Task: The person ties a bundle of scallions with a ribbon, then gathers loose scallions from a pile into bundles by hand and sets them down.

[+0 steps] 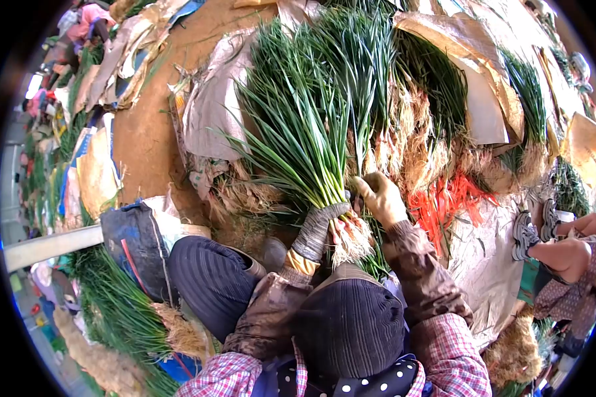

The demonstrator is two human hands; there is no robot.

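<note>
My left hand [316, 231], in a grey knit glove, is closed around a bunch of green onions [311, 159] just above the roots. The leaves fan up and to the left, and the pale roots [348, 239] hang out on the right side of the fist. Just right of the bunch, my right hand [379, 197] is pinched, thumb against forefinger. A single thin green onion stalk [357, 149] rises from those fingertips, its lower end hidden by the hand. Beyond both hands lies a large heap of green onions [357, 53], with dry roots facing me.
Red plastic strips [444, 208] lie to the right of my right hand. A paper sheet [480, 73] covers part of the heap. Another person's legs [559, 255] are at right. More green onions [122, 304] lie at lower left beside a dark blue bag [136, 248].
</note>
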